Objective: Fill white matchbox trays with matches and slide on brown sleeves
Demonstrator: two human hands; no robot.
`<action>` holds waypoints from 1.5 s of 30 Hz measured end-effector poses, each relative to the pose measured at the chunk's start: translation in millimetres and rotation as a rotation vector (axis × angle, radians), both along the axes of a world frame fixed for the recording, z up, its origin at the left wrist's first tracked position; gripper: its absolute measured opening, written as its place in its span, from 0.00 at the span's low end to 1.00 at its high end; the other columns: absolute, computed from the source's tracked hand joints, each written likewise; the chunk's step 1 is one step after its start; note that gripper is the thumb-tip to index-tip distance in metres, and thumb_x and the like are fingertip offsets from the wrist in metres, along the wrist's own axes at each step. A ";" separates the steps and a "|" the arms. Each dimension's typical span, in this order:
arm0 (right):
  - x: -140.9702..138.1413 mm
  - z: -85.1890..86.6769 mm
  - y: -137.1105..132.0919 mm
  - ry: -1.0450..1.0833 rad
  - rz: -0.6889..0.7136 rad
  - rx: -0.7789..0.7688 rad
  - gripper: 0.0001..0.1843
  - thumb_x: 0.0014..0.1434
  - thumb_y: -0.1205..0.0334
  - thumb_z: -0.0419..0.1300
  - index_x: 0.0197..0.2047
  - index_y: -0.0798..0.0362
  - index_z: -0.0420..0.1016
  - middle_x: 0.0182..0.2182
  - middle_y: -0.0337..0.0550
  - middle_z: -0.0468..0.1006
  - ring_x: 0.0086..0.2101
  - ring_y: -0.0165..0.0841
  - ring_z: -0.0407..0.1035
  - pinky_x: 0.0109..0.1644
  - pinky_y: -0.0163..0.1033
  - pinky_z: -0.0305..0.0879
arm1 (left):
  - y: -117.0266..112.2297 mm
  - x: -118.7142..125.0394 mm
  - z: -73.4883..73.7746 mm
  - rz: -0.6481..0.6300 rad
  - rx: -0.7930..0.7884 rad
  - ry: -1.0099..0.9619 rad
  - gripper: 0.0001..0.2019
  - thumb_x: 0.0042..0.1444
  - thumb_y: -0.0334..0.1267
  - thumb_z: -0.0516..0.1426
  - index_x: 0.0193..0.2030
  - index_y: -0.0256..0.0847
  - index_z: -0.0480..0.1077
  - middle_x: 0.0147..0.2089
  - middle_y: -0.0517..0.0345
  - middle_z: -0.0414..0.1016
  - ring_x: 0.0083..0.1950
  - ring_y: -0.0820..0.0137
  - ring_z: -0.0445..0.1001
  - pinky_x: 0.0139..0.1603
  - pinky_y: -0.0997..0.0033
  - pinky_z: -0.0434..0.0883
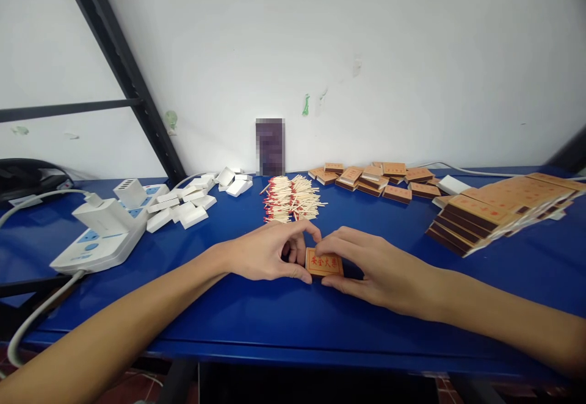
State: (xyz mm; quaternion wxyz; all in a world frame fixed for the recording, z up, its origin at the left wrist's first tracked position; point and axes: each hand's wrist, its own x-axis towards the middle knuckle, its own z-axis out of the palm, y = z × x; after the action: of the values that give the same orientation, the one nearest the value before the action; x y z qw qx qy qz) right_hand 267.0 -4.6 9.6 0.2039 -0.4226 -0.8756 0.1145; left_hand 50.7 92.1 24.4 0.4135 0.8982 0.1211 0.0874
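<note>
A tan matchbox [324, 263] with red printed characters lies between my two hands, just above the blue tabletop. My right hand [382, 266] pinches it, with the thumb at the near side and the fingers at the far side. At the box's left end, my left hand [268, 251] has its thumb tip and curled fingers against it. Part of that end is hidden by these fingers. Behind the left hand, a pile of loose red-tipped matches [293, 198] is spread on the table.
White inner trays [190, 204] lie scattered at left, beside a power strip [98, 245] with plugs and cables. Several loose matchboxes [373, 178] lie at back right. A large stack of matchboxes [485, 212] stands at right. The blue table [256, 324] meets a white wall.
</note>
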 end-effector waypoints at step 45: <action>90.9 -10.5 -51.6 -0.735 -0.683 0.583 0.17 0.66 0.59 0.51 0.29 0.55 0.74 0.28 0.49 0.71 0.34 0.43 0.65 0.40 0.47 0.62 | 18.6 -7.4 5.9 0.135 0.791 0.141 0.15 0.67 0.44 0.48 0.38 0.40 0.72 0.27 0.60 0.71 0.28 0.72 0.68 0.31 0.71 0.59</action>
State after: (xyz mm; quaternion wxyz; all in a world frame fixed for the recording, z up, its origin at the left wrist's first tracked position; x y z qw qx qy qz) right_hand 357.9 -56.2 -0.9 0.0199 -0.6197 -0.6983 -0.3577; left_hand 43.3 110.7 30.3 0.0204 0.9817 0.1649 0.0925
